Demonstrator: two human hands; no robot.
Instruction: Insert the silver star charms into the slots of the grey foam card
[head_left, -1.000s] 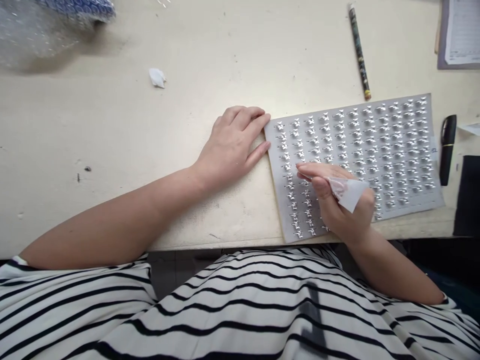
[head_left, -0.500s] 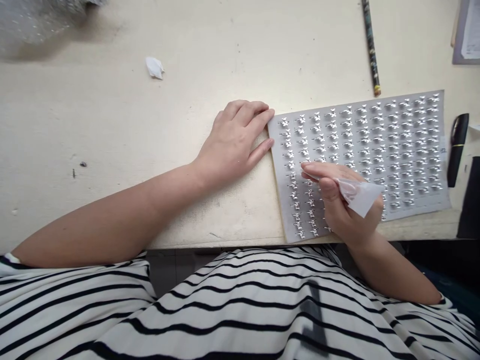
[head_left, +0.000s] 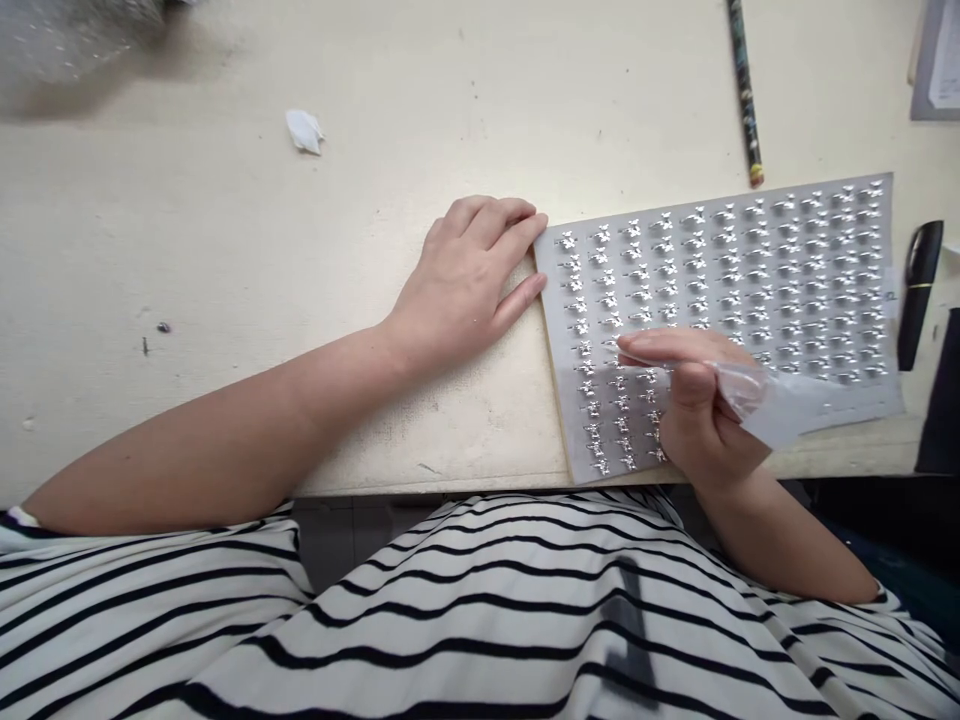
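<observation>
A grey card (head_left: pixel 750 250) studded with rows of small shiny silver pieces lies on the pale table (head_left: pixel 225 250), its near corner over the front edge. My left hand (head_left: pixel 469 280) rests flat on the table, fingers stretched out and touching the card's left edge. Over the card's near part, my right hand (head_left: pixel 694 405) is closed, pinching a thin clear film (head_left: pixel 780 410) that trails off to the right. The silver pieces under that hand are hidden.
A dark patterned pencil (head_left: pixel 742 90) lies beyond the card. A black pen (head_left: pixel 919 290) sits at the card's right end, with a dark object at the right edge. A crumpled white scrap (head_left: pixel 304 130) lies at the far left. Papers (head_left: pixel 937 60) fill the top right corner.
My right hand has shifted a little to the right and the film it pinches has stretched out further to the right. My left hand has stayed flat at the card's edge.
</observation>
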